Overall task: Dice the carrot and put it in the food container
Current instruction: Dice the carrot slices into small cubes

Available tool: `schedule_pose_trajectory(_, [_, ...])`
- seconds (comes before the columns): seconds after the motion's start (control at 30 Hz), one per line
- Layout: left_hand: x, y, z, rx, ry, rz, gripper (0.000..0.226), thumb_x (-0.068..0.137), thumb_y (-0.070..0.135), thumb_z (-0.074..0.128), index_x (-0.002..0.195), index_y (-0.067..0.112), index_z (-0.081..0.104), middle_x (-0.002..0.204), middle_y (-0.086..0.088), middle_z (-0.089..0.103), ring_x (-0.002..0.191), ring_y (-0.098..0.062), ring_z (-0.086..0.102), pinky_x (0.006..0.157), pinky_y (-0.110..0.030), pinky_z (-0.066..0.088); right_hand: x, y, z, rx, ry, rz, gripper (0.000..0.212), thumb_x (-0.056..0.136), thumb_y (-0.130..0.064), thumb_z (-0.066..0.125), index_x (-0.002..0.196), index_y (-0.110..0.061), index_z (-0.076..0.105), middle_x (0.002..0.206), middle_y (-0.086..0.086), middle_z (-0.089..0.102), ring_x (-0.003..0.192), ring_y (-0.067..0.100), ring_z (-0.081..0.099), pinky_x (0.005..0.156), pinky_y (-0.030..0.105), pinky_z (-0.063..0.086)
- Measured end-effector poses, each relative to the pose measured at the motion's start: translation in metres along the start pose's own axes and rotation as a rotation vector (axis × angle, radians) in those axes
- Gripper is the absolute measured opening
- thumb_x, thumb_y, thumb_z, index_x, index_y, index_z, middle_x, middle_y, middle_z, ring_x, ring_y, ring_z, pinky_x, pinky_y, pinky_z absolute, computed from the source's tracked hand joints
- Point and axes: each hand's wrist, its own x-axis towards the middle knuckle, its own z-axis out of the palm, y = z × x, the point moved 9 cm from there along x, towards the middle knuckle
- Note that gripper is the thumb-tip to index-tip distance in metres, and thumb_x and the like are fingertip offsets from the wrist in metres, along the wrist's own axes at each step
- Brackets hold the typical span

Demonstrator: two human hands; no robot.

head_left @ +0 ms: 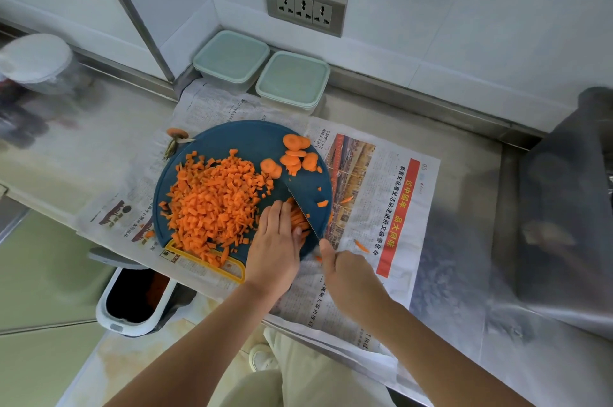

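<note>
A round blue cutting board (232, 138) lies on newspaper and carries a big heap of diced carrot (212, 204). Several round carrot slices (297, 154) sit at its far right. My left hand (277, 240) presses flat on a small bunch of carrot strips (298, 219) near the board's front edge. My right hand (348, 270) grips the handle of a dark blue knife (306, 199), whose blade stands edge-down right beside the left fingers. Two lidded pale green food containers (232, 58) (293, 81) stand against the back wall.
Newspaper (381, 207) covers the steel counter. A carrot top (177, 136) lies left of the board, stray carrot bits (361, 245) on the paper. An open bin (132, 297) hangs below the counter edge. A sink (564, 207) lies right, wall sockets (305, 5) behind.
</note>
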Motion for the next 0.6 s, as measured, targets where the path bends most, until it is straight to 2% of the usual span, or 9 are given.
schedule_pose_trajectory(0.07, [-0.001, 0.001, -0.001, -0.04, 0.008, 0.016, 0.054, 0.102, 0.034, 0.017, 0.132, -0.003, 0.044, 0.127, -0.018, 0.05, 0.118, -0.033, 0.048, 0.101, -0.039, 0.043, 0.008, 0.002, -0.001, 0.056, -0.046, -0.009, 0.055, 0.103, -0.046, 0.02, 0.079, -0.009, 0.052, 0.07, 0.004, 0.048, 0.071, 0.022, 0.05, 0.067, 0.031, 0.043])
schedule_pose_trajectory(0.13, [-0.002, 0.001, -0.005, -0.111, 0.033, 0.018, 0.052, 0.101, 0.034, 0.022, 0.134, -0.001, 0.042, 0.128, -0.017, 0.047, 0.121, -0.031, 0.045, 0.102, -0.038, 0.042, 0.01, 0.0, -0.005, 0.13, -0.032, -0.043, 0.059, 0.102, -0.049, 0.023, 0.065, -0.012, 0.05, 0.06, 0.002, 0.046, 0.055, 0.014, 0.046, 0.057, 0.025, 0.038])
schedule_pose_trajectory(0.2, [-0.003, 0.0, -0.009, -0.171, 0.06, 0.01, 0.053, 0.1, 0.036, 0.026, 0.136, 0.0, 0.039, 0.13, -0.016, 0.044, 0.123, -0.027, 0.041, 0.102, -0.033, 0.039, 0.006, -0.001, -0.01, 0.155, 0.0, -0.092, 0.062, 0.101, -0.05, 0.023, 0.051, -0.015, 0.036, 0.046, -0.002, 0.035, 0.038, 0.006, 0.034, 0.049, 0.025, 0.032])
schedule_pose_trajectory(0.27, [-0.005, -0.001, -0.011, -0.21, 0.076, 0.0, 0.054, 0.1, 0.037, 0.028, 0.137, 0.0, 0.038, 0.132, -0.016, 0.043, 0.123, -0.025, 0.04, 0.101, -0.029, 0.038, -0.001, 0.0, -0.014, 0.171, 0.035, -0.129, 0.062, 0.1, -0.05, 0.023, 0.048, -0.016, 0.03, 0.04, -0.005, 0.028, 0.034, 0.008, 0.03, 0.048, 0.023, 0.031])
schedule_pose_trajectory(0.37, [-0.005, -0.002, -0.011, -0.208, 0.094, -0.002, 0.05, 0.1, 0.037, 0.028, 0.134, 0.001, 0.036, 0.128, -0.017, 0.044, 0.119, -0.025, 0.041, 0.097, -0.034, 0.045, -0.012, -0.002, -0.014, 0.159, 0.035, -0.161, 0.06, 0.096, -0.053, 0.02, 0.049, -0.017, 0.028, 0.039, -0.005, 0.024, 0.034, 0.01, 0.028, 0.047, 0.021, 0.028])
schedule_pose_trajectory(0.6, [-0.005, 0.0, -0.009, -0.154, 0.106, 0.011, 0.047, 0.1, 0.035, 0.025, 0.129, 0.001, 0.037, 0.125, -0.017, 0.046, 0.117, -0.027, 0.042, 0.097, -0.036, 0.045, -0.02, -0.001, -0.002, 0.205, -0.008, -0.141, 0.057, 0.102, -0.045, 0.025, 0.052, -0.019, 0.032, 0.033, -0.007, 0.028, 0.032, 0.007, 0.03, 0.041, 0.018, 0.026])
